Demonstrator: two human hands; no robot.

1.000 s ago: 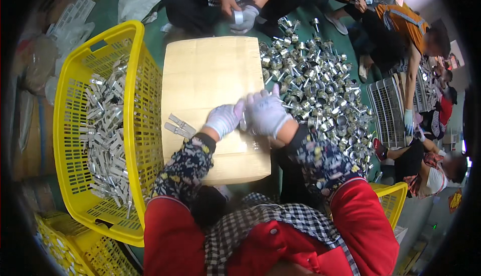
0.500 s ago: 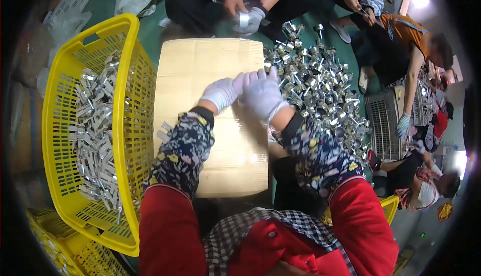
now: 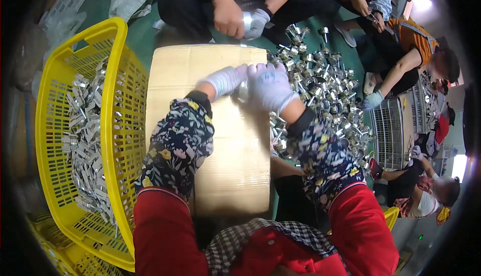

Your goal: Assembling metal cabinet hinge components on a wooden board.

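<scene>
My left hand (image 3: 226, 81), in a white glove, is closed at the far part of a cardboard-topped work surface (image 3: 228, 171). Pressed up close to it, my right hand (image 3: 270, 86) is closed too, knuckles up, in the same kind of glove. A bit of a shiny metal part (image 3: 243, 91) shows between the two hands; the gloves cover the rest of it. Right of the cardboard lies a heap of shiny cup-shaped metal parts with stems (image 3: 320, 85).
A yellow slatted basket (image 3: 107, 141) on the left holds many flat silver metal pieces (image 3: 90, 146). Across from me sits a co-worker whose hands (image 3: 240, 23) hold a metal piece. Farther right, other people sit beside a grey crate (image 3: 388, 125). The floor is green.
My hands have stayed together over the cardboard, and more of the shiny part shows between them. Flat pieces beside my left forearm are no longer visible. A co-worker's gloved hand at right has shifted.
</scene>
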